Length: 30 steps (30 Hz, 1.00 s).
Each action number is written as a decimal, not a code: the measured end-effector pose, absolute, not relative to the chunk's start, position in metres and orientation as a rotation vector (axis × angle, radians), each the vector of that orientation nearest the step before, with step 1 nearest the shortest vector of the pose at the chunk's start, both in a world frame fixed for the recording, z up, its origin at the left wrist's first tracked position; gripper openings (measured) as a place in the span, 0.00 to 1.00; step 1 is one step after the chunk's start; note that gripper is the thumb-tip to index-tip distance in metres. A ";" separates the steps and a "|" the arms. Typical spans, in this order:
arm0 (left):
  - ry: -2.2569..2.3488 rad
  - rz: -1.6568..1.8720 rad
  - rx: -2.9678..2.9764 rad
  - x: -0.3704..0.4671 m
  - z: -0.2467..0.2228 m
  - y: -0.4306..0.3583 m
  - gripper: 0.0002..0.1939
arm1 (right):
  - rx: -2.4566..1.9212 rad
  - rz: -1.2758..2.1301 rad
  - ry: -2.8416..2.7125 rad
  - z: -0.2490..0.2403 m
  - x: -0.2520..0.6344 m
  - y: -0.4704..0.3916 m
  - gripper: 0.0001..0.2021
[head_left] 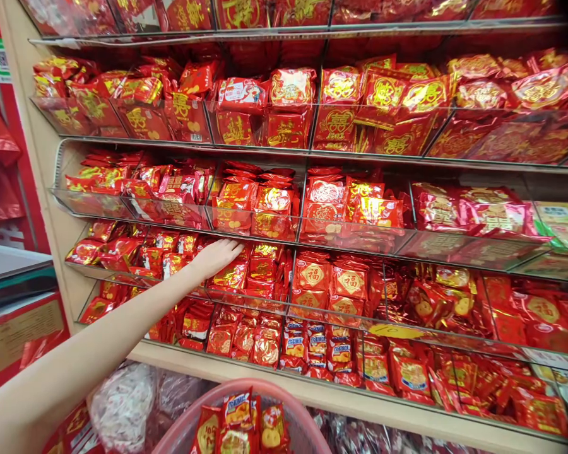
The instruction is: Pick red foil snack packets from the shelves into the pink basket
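Head view. Left hand (226, 255) palm down in a shelf bin (246, 301), fingers outstretched and nearly together. Underside hidden; cannot tell whether it has hold of anything. Red-and-gold packets (230, 277) lie directly beneath it, inside the bin, behind a clear front lip. Right hand out of view.

Below the hand: pink basket (315, 422), cut by the lower edge, holding loose red packets (272, 427) and one with a blue label (236, 408). Also below, to the right, the lowest tier: blue-label packets (317, 343) upright in rows, white characters too small to read surely.

Just right of the hand: bin of 福 packets (312, 274), the character in gold diamonds. Further right and lower, a yellow tag (396, 331), apparently marked 10.

Above the hand: tiers of clear-fronted bins, mostly red. 囍 packets (339, 122) up and right, gold print; brands not legible.

Far left of the hand: carton (23, 334), fine print unreadable; higher up, a green-edged QR sign (1, 60). Below left: clear plastic bag (125, 403), whitish contents.
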<state>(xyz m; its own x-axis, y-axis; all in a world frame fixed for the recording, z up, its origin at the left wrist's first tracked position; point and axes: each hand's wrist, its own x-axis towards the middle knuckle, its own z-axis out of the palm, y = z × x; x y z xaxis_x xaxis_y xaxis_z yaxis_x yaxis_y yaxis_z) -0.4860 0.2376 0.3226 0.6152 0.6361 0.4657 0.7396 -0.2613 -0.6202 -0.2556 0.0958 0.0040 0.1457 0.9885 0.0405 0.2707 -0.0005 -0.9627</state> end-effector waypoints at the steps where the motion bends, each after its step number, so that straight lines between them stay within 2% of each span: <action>1: -1.087 -0.140 -1.974 -0.485 0.324 0.240 0.21 | -1.474 0.946 -1.302 0.001 -0.261 0.101 0.33; 3: -1.085 -0.115 -1.970 -0.485 0.327 0.244 0.21 | -1.506 0.953 -1.309 -0.004 -0.268 0.106 0.36; 12: -1.071 -0.024 -1.964 -0.483 0.340 0.244 0.22 | -1.536 0.956 -1.336 -0.012 -0.271 0.104 0.34; 17: -1.083 -0.009 -1.957 -0.481 0.343 0.241 0.28 | -1.522 0.967 -1.372 -0.009 -0.256 0.099 0.37; 20: -1.104 0.004 -1.956 -0.482 0.344 0.240 0.32 | -1.493 0.973 -1.383 -0.007 -0.249 0.096 0.35; 26: -1.104 0.019 -1.974 -0.486 0.347 0.235 0.33 | -1.498 0.988 -1.332 -0.001 -0.266 0.100 0.30; 30: -1.080 0.023 -2.006 -0.486 0.345 0.227 0.31 | -1.513 1.022 -1.322 -0.003 -0.271 0.092 0.32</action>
<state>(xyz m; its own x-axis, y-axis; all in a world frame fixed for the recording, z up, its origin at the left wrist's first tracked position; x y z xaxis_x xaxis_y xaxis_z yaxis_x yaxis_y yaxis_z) -0.4861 0.2266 0.3454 0.6291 0.6964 0.3453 0.6809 -0.2795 -0.6769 -0.2709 0.0924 -0.0026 0.1038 0.9937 -0.0415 0.2907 -0.0702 -0.9542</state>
